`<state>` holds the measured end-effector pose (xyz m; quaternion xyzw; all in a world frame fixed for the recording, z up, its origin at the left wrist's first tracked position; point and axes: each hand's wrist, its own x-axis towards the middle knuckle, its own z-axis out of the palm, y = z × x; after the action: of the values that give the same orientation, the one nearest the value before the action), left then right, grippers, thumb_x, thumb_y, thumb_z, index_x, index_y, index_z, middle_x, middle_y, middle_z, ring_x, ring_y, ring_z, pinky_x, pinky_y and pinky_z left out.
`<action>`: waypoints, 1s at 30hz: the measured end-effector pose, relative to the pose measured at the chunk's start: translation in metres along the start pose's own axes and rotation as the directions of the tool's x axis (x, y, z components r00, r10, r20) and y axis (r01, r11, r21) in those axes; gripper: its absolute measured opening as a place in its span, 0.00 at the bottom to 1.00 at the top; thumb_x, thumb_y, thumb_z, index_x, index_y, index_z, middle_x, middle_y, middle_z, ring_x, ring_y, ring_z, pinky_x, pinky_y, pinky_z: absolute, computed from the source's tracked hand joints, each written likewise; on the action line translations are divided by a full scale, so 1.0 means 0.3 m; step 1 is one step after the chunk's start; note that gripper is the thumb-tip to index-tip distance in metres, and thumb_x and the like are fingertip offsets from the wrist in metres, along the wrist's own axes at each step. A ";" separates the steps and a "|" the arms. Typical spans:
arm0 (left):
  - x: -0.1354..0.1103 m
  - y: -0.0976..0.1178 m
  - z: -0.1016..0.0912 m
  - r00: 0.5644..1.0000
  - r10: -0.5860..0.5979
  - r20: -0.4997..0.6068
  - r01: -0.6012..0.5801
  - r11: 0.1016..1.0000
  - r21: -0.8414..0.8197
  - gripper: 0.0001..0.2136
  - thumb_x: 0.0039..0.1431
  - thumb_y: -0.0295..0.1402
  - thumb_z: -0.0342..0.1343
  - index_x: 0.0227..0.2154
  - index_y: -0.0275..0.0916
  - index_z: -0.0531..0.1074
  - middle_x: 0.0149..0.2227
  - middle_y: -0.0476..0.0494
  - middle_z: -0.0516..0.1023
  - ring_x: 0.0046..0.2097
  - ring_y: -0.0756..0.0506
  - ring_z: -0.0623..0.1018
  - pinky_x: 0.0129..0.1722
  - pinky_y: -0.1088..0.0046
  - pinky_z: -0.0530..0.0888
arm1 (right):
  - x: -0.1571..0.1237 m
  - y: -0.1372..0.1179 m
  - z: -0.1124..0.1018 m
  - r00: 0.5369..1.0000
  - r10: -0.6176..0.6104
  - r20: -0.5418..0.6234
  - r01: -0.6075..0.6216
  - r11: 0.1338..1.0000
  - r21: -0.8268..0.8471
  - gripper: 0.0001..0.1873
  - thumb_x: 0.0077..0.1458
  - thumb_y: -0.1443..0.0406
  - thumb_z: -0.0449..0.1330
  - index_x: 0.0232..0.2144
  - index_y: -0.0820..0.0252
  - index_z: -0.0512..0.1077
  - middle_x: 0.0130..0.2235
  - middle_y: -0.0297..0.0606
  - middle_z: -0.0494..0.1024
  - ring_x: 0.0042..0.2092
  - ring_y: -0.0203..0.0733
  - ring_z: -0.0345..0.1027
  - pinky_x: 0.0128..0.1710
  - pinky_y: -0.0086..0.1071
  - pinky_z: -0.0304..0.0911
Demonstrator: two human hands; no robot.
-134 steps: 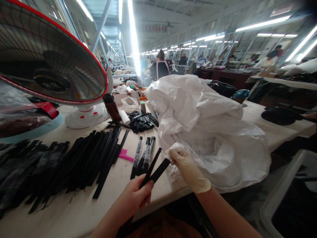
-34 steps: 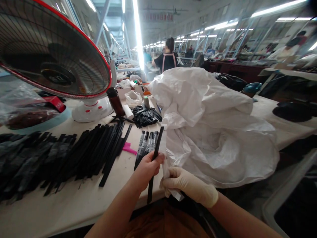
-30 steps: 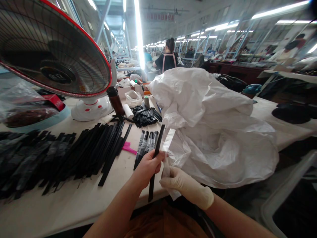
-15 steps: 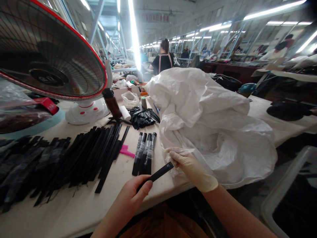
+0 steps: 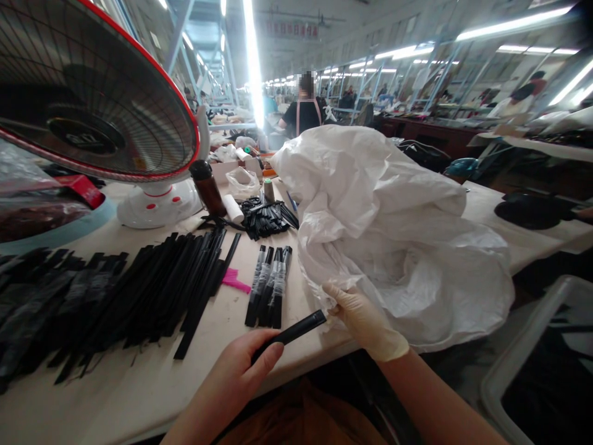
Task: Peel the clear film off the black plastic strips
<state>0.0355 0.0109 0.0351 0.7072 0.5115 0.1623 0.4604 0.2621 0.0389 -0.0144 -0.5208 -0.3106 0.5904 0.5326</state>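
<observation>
My left hand is closed round a flat black strip that points up and right, over the front edge of the table. My right hand wears a pale glove and reaches under the folds of a big white sack, fingers partly hidden in the fabric. Just beyond my left hand lie a few black strips in clear sleeves. A wide heap of loose black strips covers the table to the left.
A red-rimmed fan stands at the back left beside a dark bottle and a pile of short black pieces. A pink scrap lies by the heap. A person in black works farther back. A pale bin rim is at right.
A second ago my left hand held the strip upright beside a clear sleeve in my gloved hand. Now the strip is tilted low, and the gloved hand has gone to the sack.
</observation>
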 end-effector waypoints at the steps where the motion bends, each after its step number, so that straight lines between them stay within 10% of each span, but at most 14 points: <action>1: -0.002 0.003 0.000 1.000 0.008 0.001 -0.008 1.000 -0.005 0.16 0.59 0.40 0.48 0.43 0.40 0.75 0.41 0.44 0.80 0.43 0.42 0.76 0.44 0.71 0.69 | 0.000 0.002 0.002 1.000 0.001 -0.031 -0.002 1.000 -0.013 0.19 0.41 0.52 0.67 0.21 0.61 0.69 0.20 0.31 0.67 0.23 0.33 0.58 0.22 0.28 0.54; 13: 0.053 -0.041 0.036 0.976 0.075 -0.204 -0.021 0.967 0.254 0.17 0.59 0.40 0.47 0.44 0.38 0.74 0.44 0.38 0.79 0.45 0.40 0.77 0.45 0.65 0.71 | -0.050 -0.049 0.036 0.980 -0.150 0.130 0.177 0.957 -0.232 0.17 0.45 0.52 0.64 0.32 0.58 0.76 0.30 0.36 0.72 0.30 0.36 0.61 0.28 0.29 0.57; 18: 0.068 -0.044 0.075 0.964 0.147 -0.222 -0.060 0.932 0.358 0.18 0.60 0.40 0.45 0.46 0.37 0.72 0.43 0.35 0.78 0.44 0.38 0.77 0.44 0.63 0.71 | -0.061 -0.003 0.074 0.988 -0.058 0.145 0.089 0.973 -0.213 0.20 0.44 0.50 0.64 0.20 0.62 0.71 0.20 0.30 0.65 0.24 0.32 0.56 0.26 0.29 0.53; 24: 0.036 -0.061 0.032 1.000 -0.015 -0.003 0.015 0.998 0.055 0.18 0.59 0.39 0.46 0.48 0.37 0.69 0.27 0.47 0.76 0.28 0.46 0.74 0.29 0.73 0.69 | -0.051 -0.001 0.081 0.994 -0.030 0.106 0.035 0.999 -0.041 0.16 0.43 0.53 0.66 0.25 0.60 0.72 0.21 0.27 0.64 0.23 0.31 0.55 0.24 0.28 0.51; 30: 0.017 -0.066 0.040 0.980 -0.031 -0.197 -0.004 0.985 -0.171 0.23 0.59 0.44 0.45 0.52 0.33 0.63 0.20 0.56 0.62 0.22 0.50 0.64 0.23 0.75 0.61 | -0.076 0.031 0.169 0.936 -0.047 0.349 0.050 0.999 0.000 0.21 0.41 0.51 0.66 0.31 0.61 0.76 0.24 0.32 0.71 0.25 0.33 0.60 0.27 0.29 0.57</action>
<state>0.0346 0.0106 0.0115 0.6418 0.5439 0.2723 0.4669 0.2088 0.0247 -0.0030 -0.4027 -0.4154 0.6586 0.4811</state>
